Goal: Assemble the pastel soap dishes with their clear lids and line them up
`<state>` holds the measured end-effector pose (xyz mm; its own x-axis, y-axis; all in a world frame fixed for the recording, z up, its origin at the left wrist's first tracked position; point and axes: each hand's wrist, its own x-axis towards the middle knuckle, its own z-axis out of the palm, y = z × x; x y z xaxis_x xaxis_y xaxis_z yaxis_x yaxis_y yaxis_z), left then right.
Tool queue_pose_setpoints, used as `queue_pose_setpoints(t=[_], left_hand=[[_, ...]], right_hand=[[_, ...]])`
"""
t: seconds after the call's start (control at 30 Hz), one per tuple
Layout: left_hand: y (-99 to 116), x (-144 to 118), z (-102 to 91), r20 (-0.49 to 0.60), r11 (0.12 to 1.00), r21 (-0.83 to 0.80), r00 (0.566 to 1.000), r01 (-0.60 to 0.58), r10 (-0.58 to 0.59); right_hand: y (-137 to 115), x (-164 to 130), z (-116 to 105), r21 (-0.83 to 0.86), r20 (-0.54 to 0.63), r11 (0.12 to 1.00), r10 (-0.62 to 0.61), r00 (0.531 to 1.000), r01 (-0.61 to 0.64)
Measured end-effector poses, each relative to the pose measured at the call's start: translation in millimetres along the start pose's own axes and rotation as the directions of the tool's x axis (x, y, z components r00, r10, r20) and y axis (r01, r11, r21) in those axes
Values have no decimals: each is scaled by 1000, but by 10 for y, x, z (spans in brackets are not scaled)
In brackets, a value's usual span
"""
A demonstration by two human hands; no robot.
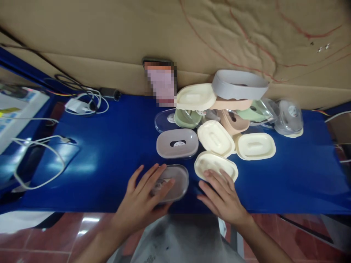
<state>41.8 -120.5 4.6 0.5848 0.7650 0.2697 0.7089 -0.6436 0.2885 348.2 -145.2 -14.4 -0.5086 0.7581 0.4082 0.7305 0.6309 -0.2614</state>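
My left hand [149,195] lies with fingers spread over a grey oval plastic box [179,179] at the table's front edge, partly hiding the round sticker on it. On the near edge of a cream oval plastic piece [203,160] rest the outstretched fingers of my right hand [221,193]. Behind my left hand sits another grey oval box [164,140] with a dark slot and a white sticker. Two more cream oval pieces [215,137] [255,145], each with a raised oblong middle, lie just beyond my right hand.
At the back, a pile includes a grey oval ring [238,86], a peach box [237,124], a green box [256,111] and clear covers [164,120]. A phone [161,80] leans on the cardboard wall [95,33]. White cables [41,142] and a charger [78,106] lie left.
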Motion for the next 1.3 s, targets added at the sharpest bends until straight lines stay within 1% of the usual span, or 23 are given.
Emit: queue_pose_setpoints(t=[0.07, 0.13, 0.23, 0.3, 0.37, 0.43, 0.5, 0.57, 0.63, 0.73, 0.8, 0.9, 1.0, 1.07, 1.17, 1.23, 1.3], left_hand=[[-127, -136, -77, -32, 996, 63, 998, 61, -59], [-322, -251, -143, -73, 985, 135, 993, 107, -98], [-640, -317, -215, -126, 966, 213, 984, 147, -122], [-767, -261, -252, -146, 948, 264, 979, 178, -144], [-757, -129, -284, -170, 918, 332, 971, 218, -169], [-610, 58, -297, -189, 900, 382, 971, 210, -146], [-390, 272, -271, -191, 921, 363, 978, 145, -79], [-201, 486, -193, -177, 950, 307, 984, 55, 0], [-117, 669, -84, -137, 954, 300, 990, 12, 31], [-178, 830, 31, -100, 969, 247, 994, -11, 37], [-253, 854, 24, -121, 987, 161, 992, -8, 27], [-298, 815, -95, -197, 998, 65, 980, 25, -11], [-295, 747, -240, -271, 996, 36, 960, 86, -73], [-327, 695, -307, -300, 991, 48, 948, 124, -105], [-464, 605, -364, -321, 977, 132, 940, 168, -118], [-590, 544, -385, -326, 962, 192, 937, 194, -124], [-709, 495, -399, -322, 949, 225, 936, 219, -139]], right_hand=[[-7, -54, -46, -54, -13, 988, 142, 990, -143], [-30, -104, -57, -67, 1, 975, 213, 977, -212], [-67, -137, -35, -31, 55, 981, 193, 980, -191], [-67, -116, -29, -28, 91, 987, 160, 983, -158], [-38, -60, -46, -33, 116, 993, 120, 986, -117], [3, 18, -76, -32, 123, 995, 100, 987, -97], [33, 104, -99, -25, 128, 995, 103, 986, -101], [32, 180, -103, -10, 132, 994, 105, 986, -105], [3, 231, -97, 20, 149, 996, 86, 985, -90], [-52, 250, -101, 72, 186, 995, 52, 981, -67], [-67, 242, -121, 85, 184, 994, 52, 981, -69], [-55, 264, -148, 66, 144, 994, 74, 987, -84], [-47, 374, -120, 48, 128, 995, 82, 988, -89], [-64, 486, -59, 32, 148, 995, 92, 985, -98], [-116, 638, 56, -4, 191, 995, 100, 976, -101], [-148, 690, 101, 2, 218, 997, 72, 973, -75], [-150, 687, 91, 49, 233, 998, 21, 972, -33]])
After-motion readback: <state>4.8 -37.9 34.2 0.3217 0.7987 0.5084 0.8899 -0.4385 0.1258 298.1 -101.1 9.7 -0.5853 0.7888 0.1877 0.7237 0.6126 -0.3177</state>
